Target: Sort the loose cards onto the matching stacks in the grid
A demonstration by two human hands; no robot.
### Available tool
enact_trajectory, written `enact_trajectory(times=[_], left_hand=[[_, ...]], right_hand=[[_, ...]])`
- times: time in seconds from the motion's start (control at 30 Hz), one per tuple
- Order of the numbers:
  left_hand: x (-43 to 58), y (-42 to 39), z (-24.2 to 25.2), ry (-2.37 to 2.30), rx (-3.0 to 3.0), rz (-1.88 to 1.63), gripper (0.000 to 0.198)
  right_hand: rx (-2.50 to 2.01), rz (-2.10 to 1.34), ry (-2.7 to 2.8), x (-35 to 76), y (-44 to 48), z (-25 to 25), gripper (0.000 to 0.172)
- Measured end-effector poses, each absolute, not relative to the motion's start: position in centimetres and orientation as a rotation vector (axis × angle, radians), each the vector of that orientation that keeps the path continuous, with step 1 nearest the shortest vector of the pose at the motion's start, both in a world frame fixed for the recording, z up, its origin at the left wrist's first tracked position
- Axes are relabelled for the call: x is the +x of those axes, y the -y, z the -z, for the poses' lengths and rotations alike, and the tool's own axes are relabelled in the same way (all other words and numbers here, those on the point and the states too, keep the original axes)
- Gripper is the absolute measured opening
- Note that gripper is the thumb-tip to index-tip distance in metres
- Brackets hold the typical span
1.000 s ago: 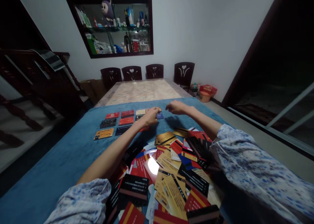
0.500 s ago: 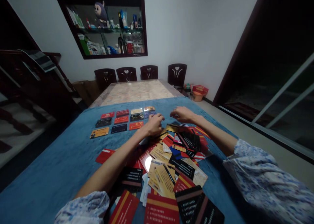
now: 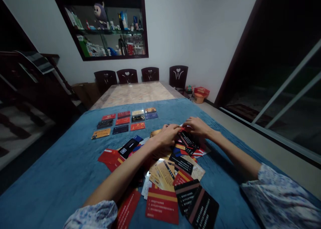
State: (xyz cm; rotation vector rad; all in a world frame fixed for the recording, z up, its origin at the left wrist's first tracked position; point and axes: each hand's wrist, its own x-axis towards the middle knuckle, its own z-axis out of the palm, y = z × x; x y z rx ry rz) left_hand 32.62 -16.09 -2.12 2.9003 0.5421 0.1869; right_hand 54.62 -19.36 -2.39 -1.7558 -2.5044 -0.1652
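Note:
Both of my hands meet at the far side of a loose pile of plastic cards. My left hand (image 3: 171, 134) reaches across the pile from the left, its fingers curled down at the edge of a red card (image 3: 185, 129). From the other side my right hand (image 3: 197, 126) pinches at the same red card, thumb and fingers close together. The fingertips partly hide that card. Black cards (image 3: 186, 139) lie just below the hands. Nearer to me are gold cards (image 3: 162, 175), a red striped card (image 3: 162, 205) and black striped cards (image 3: 204, 207). My left forearm covers part of the pile.
Small stacks of cards stand in rows at the left, among them a yellow card (image 3: 100, 134) and a purple card (image 3: 151, 116). A blue cloth (image 3: 62, 162) covers the near part of the table. Several dark chairs (image 3: 178, 75) stand at the far end.
My left hand has moved right, away from the card rows, and my right hand has come down and inward. They now meet at the pile. Cards under my left arm have shifted.

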Motion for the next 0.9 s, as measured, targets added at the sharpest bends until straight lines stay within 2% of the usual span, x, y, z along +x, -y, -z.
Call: enact_trajectory(times=[0.17, 0.47, 0.73, 0.9], left_hand=[[33.4, 17.1, 2.6, -0.471, 2.887, -0.131, 0.065], [33.2, 17.9, 2.7, -0.409, 2.897, -0.022, 0.056], [32.6, 18.1, 1.9, -0.56, 2.951, -0.012, 0.04], [32.4, 17.7, 2.0, -0.625, 2.979, -0.032, 0.03]], right_hand=[[-1.739, 0.202, 2.438, 54.9, 21.2, 3.4, 0.028], [-1.603, 0.255, 2.349, 55.0, 22.6, 5.1, 0.022], [-1.462, 0.185, 2.377, 53.8, 23.6, 4.8, 0.023], [-1.401, 0.073, 2.409, 53.1, 24.4, 4.4, 0.032]])
